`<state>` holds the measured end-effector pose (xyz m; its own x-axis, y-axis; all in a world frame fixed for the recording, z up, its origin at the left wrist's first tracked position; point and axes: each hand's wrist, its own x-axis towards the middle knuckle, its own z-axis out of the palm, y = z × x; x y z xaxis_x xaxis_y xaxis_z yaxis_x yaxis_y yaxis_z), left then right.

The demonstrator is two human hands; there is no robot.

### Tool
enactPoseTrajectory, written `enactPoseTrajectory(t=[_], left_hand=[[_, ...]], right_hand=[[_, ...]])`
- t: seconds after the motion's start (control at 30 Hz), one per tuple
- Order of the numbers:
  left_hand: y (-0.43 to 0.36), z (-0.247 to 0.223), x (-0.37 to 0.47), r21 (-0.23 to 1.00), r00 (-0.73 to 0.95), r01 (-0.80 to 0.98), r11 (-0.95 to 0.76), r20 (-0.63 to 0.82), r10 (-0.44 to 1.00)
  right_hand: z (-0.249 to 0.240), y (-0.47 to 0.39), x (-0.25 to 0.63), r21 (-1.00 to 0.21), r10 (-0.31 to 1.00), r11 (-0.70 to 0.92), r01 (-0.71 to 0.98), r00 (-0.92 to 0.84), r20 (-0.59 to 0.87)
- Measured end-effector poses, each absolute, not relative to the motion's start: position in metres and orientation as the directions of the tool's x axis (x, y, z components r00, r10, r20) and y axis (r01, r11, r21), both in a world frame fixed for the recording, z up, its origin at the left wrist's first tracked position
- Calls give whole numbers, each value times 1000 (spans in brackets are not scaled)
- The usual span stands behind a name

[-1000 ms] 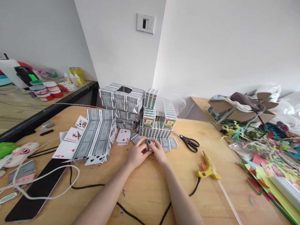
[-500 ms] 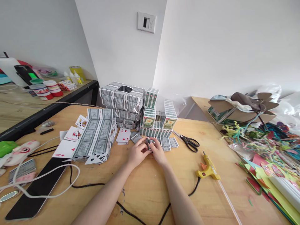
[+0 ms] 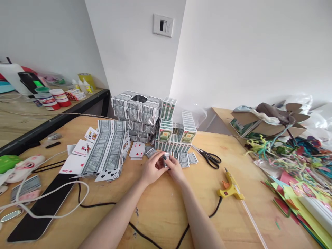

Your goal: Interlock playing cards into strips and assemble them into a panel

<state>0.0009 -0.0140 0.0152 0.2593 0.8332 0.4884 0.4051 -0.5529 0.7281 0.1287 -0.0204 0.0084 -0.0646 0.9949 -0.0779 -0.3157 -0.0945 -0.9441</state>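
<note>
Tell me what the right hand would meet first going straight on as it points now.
The right hand points forward and leftward, so it would likely meet the left hand first, at the fingers across the held card. Patterned cards lie beyond, though depth there is unclear.

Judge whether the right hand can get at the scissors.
Probably yes: the scissors lie to its right, handles uncovered, with bare tabletop leading there. But the right hand seems busy with cards, likely to be released first.
</note>
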Motion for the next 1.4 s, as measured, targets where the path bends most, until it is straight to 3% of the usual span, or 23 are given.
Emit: enactPoseTrajectory(t=[0.2, 0.47, 0.6, 0.83, 1.07, 1.23, 1.4], left_hand=[[-17, 14, 0, 717, 259, 385, -582, 521, 813], [-15, 21, -1, 739, 295, 342, -580, 501, 813], [-13, 19, -5, 835, 281, 262, -484, 414, 866], [-6, 9, -4, 976, 323, 137, -169, 117, 939], [1, 9, 0, 994, 354, -101, 33, 5, 935], [5, 8, 1, 990, 279, -140, -18, 57, 959], [6, -1, 0, 983, 213, 10, -183, 177, 961]], right_hand=[[14, -22, 132, -908, 978, -163, -386, -188, -95], [17, -25, 129, -970, 997, 9, -241, 75, -9], [17, -22, 131, -988, 975, 91, -128, 214, 62], [6, -23, 129, -990, 967, 137, 35, 212, 141], [0, -22, 130, -944, 929, 246, 221, 223, 295], [-5, -17, 131, -968, 920, 192, 160, 315, 234], [-10, -12, 135, -985, 937, 76, -156, 349, 17]])
